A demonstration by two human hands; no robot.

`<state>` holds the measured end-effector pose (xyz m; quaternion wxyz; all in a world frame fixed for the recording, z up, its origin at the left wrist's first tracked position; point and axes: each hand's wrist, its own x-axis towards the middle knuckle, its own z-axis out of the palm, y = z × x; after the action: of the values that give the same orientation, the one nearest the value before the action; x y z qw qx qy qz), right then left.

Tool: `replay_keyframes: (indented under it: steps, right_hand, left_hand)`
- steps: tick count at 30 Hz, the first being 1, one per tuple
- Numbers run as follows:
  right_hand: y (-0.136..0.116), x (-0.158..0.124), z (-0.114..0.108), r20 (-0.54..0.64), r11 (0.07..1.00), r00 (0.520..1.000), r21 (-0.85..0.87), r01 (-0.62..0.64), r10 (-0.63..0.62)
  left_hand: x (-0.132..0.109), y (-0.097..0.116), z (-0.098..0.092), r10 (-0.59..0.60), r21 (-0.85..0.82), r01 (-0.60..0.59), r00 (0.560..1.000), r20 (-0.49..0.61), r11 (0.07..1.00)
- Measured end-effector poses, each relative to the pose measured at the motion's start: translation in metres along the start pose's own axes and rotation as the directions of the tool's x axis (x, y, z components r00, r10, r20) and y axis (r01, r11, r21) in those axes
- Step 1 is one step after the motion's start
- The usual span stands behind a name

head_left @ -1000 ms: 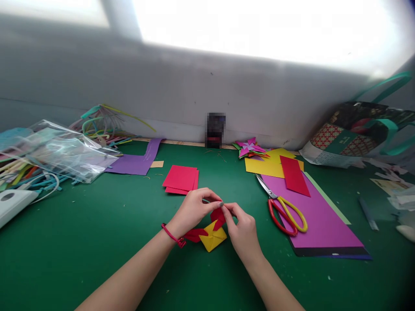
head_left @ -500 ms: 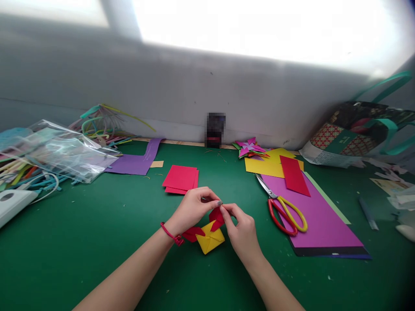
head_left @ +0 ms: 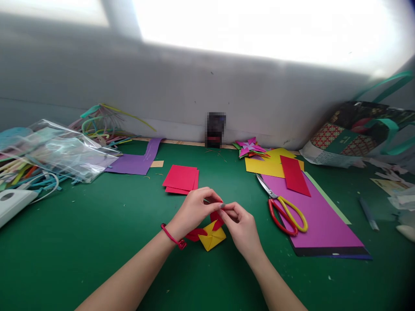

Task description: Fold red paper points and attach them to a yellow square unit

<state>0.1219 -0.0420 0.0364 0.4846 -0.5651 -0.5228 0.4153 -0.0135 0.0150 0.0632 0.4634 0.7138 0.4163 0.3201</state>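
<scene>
Bright light is thrown across the pale wall (head_left: 175, 86) at the far side, and below it the green bench (head_left: 123, 255) is seen, smooth and lightly flecked with scraps. Near the middle, between the two hands, the folded paper piece (head_left: 212, 237) is held: a yellow square body, crossed by diagonal folds, with one red arm pointing left and another pointing to the far side. And it is at that far red tip that everything is gathered! Thumb and forefinger of the left hand (head_left: 194, 209) are pressed together on it, and the same tip is pinched by the fingers of the right hand (head_left: 241, 224); the exact grip is partly hidden by the knuckles. Whether the yellow body is resting on the bench cannot be told. Very light handling should be expected: thin paper, stiffened where layers are doubled, easily creased or torn at the points, so it is best held by the thick yellow centre or pinched softly at an edge. Just beyond the left hand, flat red squares (head_left: 180, 177) are stacked, crisp and matt; to the right, scissors (head_left: 285, 211) with glossy red and yellow handles are laid partly over a smooth purple sheet (head_left: 324, 216).
</scene>
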Motion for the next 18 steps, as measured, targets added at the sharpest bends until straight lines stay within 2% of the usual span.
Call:
replay_keyframes:
  steps: [4,8,11,15,18]
  right_hand:
    - [0.0014,-0.0006,-0.0012,0.014,1.0,1.0,0.009,-0.007,0.007]
    - [-0.0005,0.0001,-0.0003,0.033,0.997,0.999,0.076,-0.025,0.022]
    - [-0.001,0.001,0.0015,0.047,0.994,0.998,0.106,-0.039,0.034]
    - [-0.0023,0.0002,0.0023,0.022,1.0,1.0,-0.027,0.013,-0.012]
    - [-0.0045,-0.0014,0.0005,-0.015,0.995,0.999,-0.087,0.049,-0.051]
  left_hand:
    - [-0.0011,0.0009,0.0005,0.022,0.018,-0.022,1.0,0.002,1.0]
    - [-0.0027,0.0036,0.0005,0.033,0.05,-0.03,0.998,-0.046,0.998]
    - [-0.0035,0.0057,0.0021,0.008,-0.012,-0.009,0.996,-0.093,1.0]
    - [-0.0036,0.0066,0.005,-0.066,-0.161,0.051,0.994,-0.088,0.986]
    - [-0.0036,0.0077,0.0055,-0.056,-0.187,0.038,0.995,-0.089,0.982]
